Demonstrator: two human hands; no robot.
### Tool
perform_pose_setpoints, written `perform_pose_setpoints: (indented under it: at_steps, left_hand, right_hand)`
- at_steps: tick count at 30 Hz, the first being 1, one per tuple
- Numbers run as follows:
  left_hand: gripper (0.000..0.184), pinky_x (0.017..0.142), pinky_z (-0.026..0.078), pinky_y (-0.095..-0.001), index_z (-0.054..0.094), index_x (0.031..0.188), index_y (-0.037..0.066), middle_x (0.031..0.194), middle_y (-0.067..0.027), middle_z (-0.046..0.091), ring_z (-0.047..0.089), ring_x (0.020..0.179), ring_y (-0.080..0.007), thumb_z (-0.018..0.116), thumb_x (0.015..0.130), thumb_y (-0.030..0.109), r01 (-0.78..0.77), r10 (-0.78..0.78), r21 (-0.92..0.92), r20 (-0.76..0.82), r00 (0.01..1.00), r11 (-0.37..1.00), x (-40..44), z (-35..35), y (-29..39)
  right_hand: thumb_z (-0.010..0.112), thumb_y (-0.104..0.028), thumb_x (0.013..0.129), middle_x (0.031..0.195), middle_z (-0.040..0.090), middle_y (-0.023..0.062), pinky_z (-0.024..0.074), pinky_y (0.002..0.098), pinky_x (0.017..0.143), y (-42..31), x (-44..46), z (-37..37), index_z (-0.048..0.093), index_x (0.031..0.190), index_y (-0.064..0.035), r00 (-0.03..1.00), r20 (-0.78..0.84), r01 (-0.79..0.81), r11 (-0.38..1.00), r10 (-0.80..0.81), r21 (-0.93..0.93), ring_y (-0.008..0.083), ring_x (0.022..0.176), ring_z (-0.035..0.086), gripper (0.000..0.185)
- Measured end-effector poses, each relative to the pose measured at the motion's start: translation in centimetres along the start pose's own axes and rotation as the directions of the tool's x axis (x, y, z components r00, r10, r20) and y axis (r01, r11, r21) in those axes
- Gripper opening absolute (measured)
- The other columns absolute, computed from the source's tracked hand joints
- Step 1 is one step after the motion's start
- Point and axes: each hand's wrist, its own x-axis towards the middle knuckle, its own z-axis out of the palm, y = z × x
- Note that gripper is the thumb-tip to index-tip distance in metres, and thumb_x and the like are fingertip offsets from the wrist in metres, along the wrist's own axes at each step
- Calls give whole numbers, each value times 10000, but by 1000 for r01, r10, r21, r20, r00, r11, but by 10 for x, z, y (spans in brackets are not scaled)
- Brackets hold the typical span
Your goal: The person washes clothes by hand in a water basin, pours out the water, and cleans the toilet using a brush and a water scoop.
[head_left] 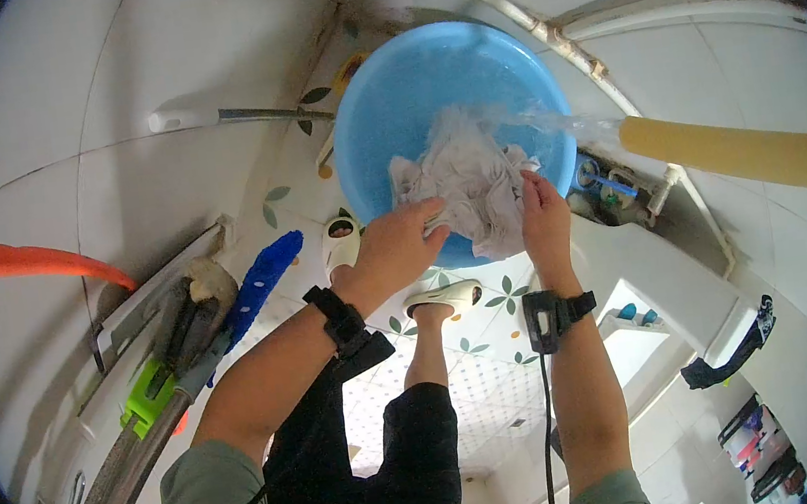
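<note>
A light blue basin [368,85] holds a bunched, wet whitish cloth [470,178]. My left hand [401,244] reaches over the near left rim, its fingers closed on the cloth's left edge. On the right side, my right hand [545,219] pinches the cloth between thumb and fingers. Both hands wear black wrist straps. Water runs from a yellow hose [727,140] at the right and lands on the cloth's upper part. Some fingertips are hidden in the folds.
White pipes [604,76] run along the wall behind the basin. Mop handles [138,466] and a blue mop head [261,284] lean at left, near an orange hose [32,259]. A white sink or cabinet [668,270] stands right. My slippered feet [444,297] are on patterned tiles.
</note>
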Motion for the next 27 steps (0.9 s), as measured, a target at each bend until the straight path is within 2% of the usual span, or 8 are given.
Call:
perform_pose_setpoints:
  at_steps: [3,8,9,12,15,19,21,27]
  left_hand:
    - [380,1008,430,-416,564,1253,30,1327,-224,515,524,1217,-333,597,915,200,-217,247,150,-219,944,965,9,11,-5]
    - [404,1032,400,-423,558,1252,-3,1351,-252,480,492,1237,-358,568,902,197,-234,187,-87,-367,911,968,77,54,-14]
    - [408,1024,404,-429,568,1240,-6,1315,-250,518,513,1210,-370,575,891,205,-253,215,-21,-461,861,967,90,60,-19]
    - [389,972,442,-387,586,1201,-30,1206,-182,612,578,1139,-289,598,903,220,75,-2,-505,144,990,860,87,9,26]
    - [334,910,468,-357,629,1120,-15,1055,-108,664,609,1025,-227,613,900,235,74,-67,-669,35,997,740,102,30,0]
    - [369,854,478,-346,568,1193,19,1081,-142,644,614,951,-277,610,889,225,-129,-206,-684,-386,899,718,56,-24,25]
    - [449,896,470,-354,511,1267,23,1150,-168,607,596,1032,-287,634,877,208,-392,-105,-635,-600,793,665,41,-34,21]
    - [620,1099,296,-510,434,1377,81,1441,-287,332,311,1347,-456,686,825,209,-49,24,-43,-458,889,998,61,22,-28]
  right_hand:
    - [479,-214,987,1051,685,195,497,327,780,-58,-18,-9,634,1143,18,980,-32,193,978,-196,-85,223,929,681,320]
    - [468,-163,983,1119,679,186,498,347,877,-113,-61,-58,624,1187,22,813,-173,571,819,-556,52,257,990,674,317]
    - [466,-161,987,1161,654,185,468,352,922,-118,-73,-71,610,1209,27,816,-174,569,820,-551,69,250,1050,633,324]
    - [463,-152,992,1218,623,186,426,359,990,-120,-92,-97,592,1233,38,811,-229,560,827,-538,42,244,1134,577,332]
    - [462,-166,999,1210,634,184,465,343,944,-115,-85,-108,583,1245,27,786,-371,488,865,-495,-119,227,1083,607,336]
    - [478,-113,979,1277,563,82,467,266,872,-114,-56,-111,493,1349,-19,826,-549,419,791,-129,446,122,983,589,381]
    - [491,-106,972,1252,554,99,462,265,888,-66,-39,-106,498,1342,-20,880,-466,306,856,-88,416,152,997,576,380]
    - [564,-78,892,1327,508,138,415,306,918,25,8,-1,479,1381,-71,998,-44,-21,951,37,308,178,1081,508,496]
